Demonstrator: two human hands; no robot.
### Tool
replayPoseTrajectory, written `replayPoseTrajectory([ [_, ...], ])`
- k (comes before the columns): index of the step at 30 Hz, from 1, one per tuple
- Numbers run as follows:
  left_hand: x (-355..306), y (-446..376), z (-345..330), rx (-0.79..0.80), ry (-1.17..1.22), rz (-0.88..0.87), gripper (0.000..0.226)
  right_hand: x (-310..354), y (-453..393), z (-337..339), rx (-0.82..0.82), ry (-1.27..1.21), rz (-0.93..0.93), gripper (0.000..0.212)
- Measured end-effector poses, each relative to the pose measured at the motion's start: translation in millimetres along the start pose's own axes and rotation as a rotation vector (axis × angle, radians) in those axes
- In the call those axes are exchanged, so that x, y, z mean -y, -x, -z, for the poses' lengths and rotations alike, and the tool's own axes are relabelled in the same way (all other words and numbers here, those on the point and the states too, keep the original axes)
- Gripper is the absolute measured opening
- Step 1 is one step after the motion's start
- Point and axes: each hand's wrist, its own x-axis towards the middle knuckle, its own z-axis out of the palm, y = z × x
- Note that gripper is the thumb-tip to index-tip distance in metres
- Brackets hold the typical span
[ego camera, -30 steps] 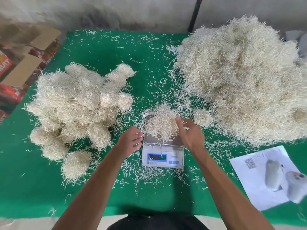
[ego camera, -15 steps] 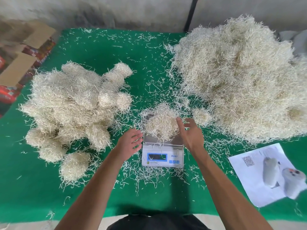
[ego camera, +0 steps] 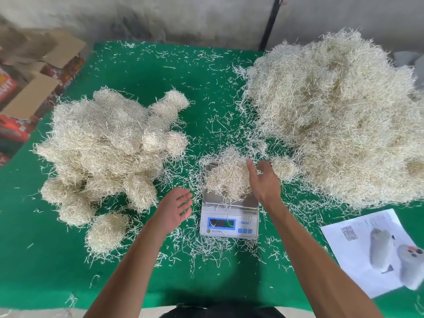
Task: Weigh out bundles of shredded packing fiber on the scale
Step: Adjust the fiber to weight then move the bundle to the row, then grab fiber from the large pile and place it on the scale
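A: Nearest the camera, what does the person's left hand (ego camera: 175, 208) do?

B: It hovers just left of the small white digital scale with the blue-framed display (ego camera: 229, 222), palm up, fingers straight and spread, holding nothing. It sits about where it sat a second ago.

A: And the right hand (ego camera: 263, 180)?

B: That is where the change lies. A second ago its thumb and fingers were set against the right flank of the pale straw-coloured tuft of shredded packing fiber (ego camera: 227, 177) on the steel pan. Now the fingers have loosened and opened wide; the thumb tip is at the tuft's upper right edge, the other fingers apart from it. It grips nothing.

A: So the tuft is on its own?

B: It rests on the pan, strands trailing over the rim. With the hand's pressure gone, the reading should be honest, though the digits are too blurred to read.

A: Then what follows?

B: Probably a check of the display, then adding or removing fiber. A small loose clump (ego camera: 283, 167) lies just right of the scale, before the large loose heap of fiber (ego camera: 339, 115). Left, beyond the scale, sits the pile of rounded weighed-looking bundles (ego camera: 110, 148), all on the green felt table cover (ego camera: 206, 276). Right, a printed white sheet (ego camera: 358, 246).
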Motion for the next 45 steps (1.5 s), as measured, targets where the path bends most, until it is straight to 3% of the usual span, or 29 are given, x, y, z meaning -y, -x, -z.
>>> replayPoseTrajectory([
  [3,-0.4,-1.8,-2.0,-0.006,0.011,0.011,0.033,-8.8,-2.2,-1.9,-0.017,-0.060,-0.024,0.057],
  [5,-2.8,-1.7,-9.0,0.002,0.009,0.009,0.031,-14.6,-5.5,0.3,-0.006,-0.074,-0.041,0.048],
  [8,-9.3,-2.6,-32.4,-0.007,-0.051,-0.032,0.025,-19.3,-10.5,4.3,0.023,-0.104,-0.048,0.052],
  [12,-18.7,-15.2,-67.6,-0.248,-0.273,-0.186,0.016,-24.2,-28.6,3.1,0.002,-0.120,-0.001,0.045],
  [15,-25.3,-33.7,-80.6,-0.303,-0.363,-0.261,0.014,-35.5,-59.6,6.5,0.038,-0.093,-0.027,0.040],
  [22,-39.8,-73.4,-80.3,-0.430,-0.269,-0.235,0.011,-56.6,-146.6,-1.0,0.183,0.081,-0.037,0.055],
  [28,-52.6,-103.7,-85.6,-0.479,-0.240,-0.206,0.017,-61.5,-198.0,-23.8,0.201,0.199,-0.047,0.045],
  [31,-53.8,-115.4,-84.4,-0.491,-0.189,-0.198,0.016,-67.5,-204.4,-29.9,0.297,0.333,-0.050,0.044],
  [34,-55.3,-117.3,-84.9,-0.508,-0.146,-0.204,0.017,-65.8,-206.5,-27.4,0.329,0.406,-0.022,0.029],
  [45,-49.9,-67.5,-81.1,-0.394,-0.099,-0.207,0.010,36.8,-153.2,44.7,0.120,-0.107,0.226,0.038],
])
